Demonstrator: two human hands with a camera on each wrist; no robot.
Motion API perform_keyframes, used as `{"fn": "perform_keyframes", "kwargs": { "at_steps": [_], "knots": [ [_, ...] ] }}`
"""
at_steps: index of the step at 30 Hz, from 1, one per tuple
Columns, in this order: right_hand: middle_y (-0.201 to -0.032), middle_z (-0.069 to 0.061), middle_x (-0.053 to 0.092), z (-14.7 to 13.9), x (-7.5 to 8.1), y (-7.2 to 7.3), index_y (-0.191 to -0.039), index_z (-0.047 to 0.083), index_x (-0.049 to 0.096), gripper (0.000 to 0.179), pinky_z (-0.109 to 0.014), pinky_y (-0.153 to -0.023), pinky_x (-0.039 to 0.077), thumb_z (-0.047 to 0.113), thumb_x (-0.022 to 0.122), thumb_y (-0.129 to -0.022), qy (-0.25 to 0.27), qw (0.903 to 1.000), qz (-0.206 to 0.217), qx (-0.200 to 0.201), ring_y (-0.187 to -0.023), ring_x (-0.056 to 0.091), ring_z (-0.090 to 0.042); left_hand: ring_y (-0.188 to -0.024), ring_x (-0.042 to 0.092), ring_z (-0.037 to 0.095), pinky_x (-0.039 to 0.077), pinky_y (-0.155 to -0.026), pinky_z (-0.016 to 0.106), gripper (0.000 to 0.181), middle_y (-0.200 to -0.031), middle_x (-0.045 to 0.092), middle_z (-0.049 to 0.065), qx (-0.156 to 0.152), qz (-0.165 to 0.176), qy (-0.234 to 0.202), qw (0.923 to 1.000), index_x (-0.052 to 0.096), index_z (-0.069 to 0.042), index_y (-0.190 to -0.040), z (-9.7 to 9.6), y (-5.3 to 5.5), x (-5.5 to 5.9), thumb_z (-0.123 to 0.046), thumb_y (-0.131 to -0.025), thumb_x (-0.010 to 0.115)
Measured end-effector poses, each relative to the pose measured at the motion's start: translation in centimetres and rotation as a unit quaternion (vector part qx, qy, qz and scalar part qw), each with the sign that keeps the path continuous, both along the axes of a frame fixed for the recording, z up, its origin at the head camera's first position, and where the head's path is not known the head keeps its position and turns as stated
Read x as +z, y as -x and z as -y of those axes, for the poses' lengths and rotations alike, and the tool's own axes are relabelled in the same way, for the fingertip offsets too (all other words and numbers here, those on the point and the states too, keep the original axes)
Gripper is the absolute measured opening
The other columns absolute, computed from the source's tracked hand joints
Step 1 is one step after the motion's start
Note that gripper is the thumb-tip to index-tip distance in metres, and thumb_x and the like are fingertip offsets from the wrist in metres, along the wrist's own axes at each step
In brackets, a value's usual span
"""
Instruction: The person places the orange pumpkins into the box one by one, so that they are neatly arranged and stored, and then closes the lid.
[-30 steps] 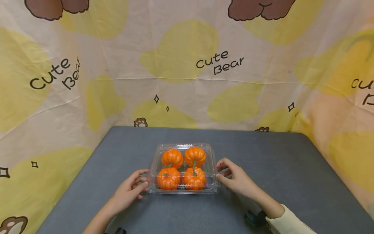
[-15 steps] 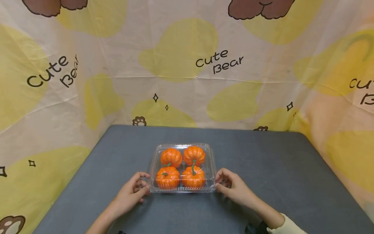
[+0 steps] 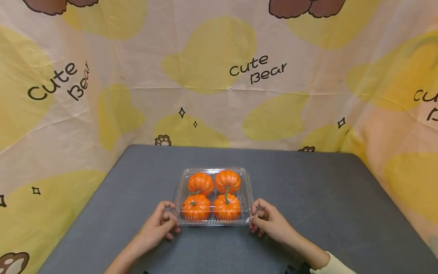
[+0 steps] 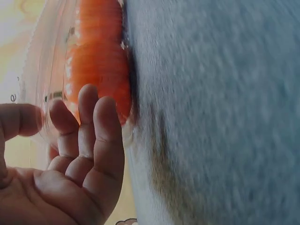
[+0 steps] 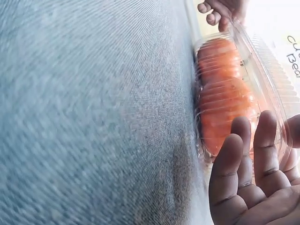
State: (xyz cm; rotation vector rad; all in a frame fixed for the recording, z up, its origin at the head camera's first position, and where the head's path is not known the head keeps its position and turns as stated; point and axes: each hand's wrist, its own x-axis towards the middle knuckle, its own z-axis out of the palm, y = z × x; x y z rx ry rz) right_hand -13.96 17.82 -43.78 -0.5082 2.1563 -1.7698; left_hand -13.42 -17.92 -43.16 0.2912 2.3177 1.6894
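Note:
A clear plastic clamshell box with its lid down sits on the table in the head view. Several small orange pumpkins with green stems, such as the front left one, show through the lid. My left hand pinches the rim at the front left corner, thumb on top. At the front right corner my right hand pinches the rim between thumb and bent fingers. Both wrist views show the lower fingers held beside the box wall, with the orange pumpkins behind the plastic.
The grey table reaches out on all sides of the box. Behind it and to both sides hangs a yellow and cream cloth printed with "Cute Bear". A pale sleeve covers the right forearm.
Both hands have shifted toward the box's front corners, the right one moving down and left, and their thumbs now lie on the rim. The lid's front has settled lower.

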Motion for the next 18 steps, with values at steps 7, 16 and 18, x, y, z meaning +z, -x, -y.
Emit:
{"fn": "perform_keyframes", "kwargs": {
  "at_steps": [7, 16, 18],
  "knots": [
    [-0.073, -0.010, 0.063, 0.13, -0.06, 0.11, -0.098, -0.009, 0.039, 0.022, -0.027, -0.050, 0.052, 0.002, 0.056, -0.091, 0.022, 0.9993, 0.030, -0.003, -0.062, 0.062, -0.011, -0.070, 0.063, 0.011, 0.054, -0.055, 0.032, 0.036, -0.079, 0.058, 0.007, 0.019, 0.013, -0.021, 0.9995, 0.028, 0.003, -0.124, -0.51, 0.11, -0.13, -0.001, -0.094, 0.046],
    [-0.069, 0.001, 0.061, 0.49, -0.38, -0.24, -0.098, -0.016, 0.037, 0.026, -0.021, -0.057, 0.050, -0.002, 0.058, -0.088, 0.066, 0.9965, 0.041, -0.030, -0.064, 0.060, -0.008, -0.068, 0.065, 0.008, 0.051, -0.057, 0.027, 0.038, -0.071, 0.056, -0.004, 0.006, 0.025, -0.062, 0.9978, 0.027, 0.005, -0.121, -0.20, 0.50, -0.23, 0.002, -0.091, 0.050],
    [-0.068, 0.003, 0.060, 0.59, -0.44, -0.28, -0.098, -0.016, 0.037, 0.028, -0.020, -0.057, 0.050, -0.002, 0.058, -0.087, 0.073, 0.9954, 0.049, -0.039, -0.064, 0.060, -0.007, -0.068, 0.065, 0.009, 0.051, -0.058, 0.026, 0.037, -0.070, 0.056, -0.005, 0.007, 0.035, -0.072, 0.9968, 0.028, 0.004, -0.120, -0.15, 0.60, -0.23, 0.002, -0.090, 0.051]
  ]
}}
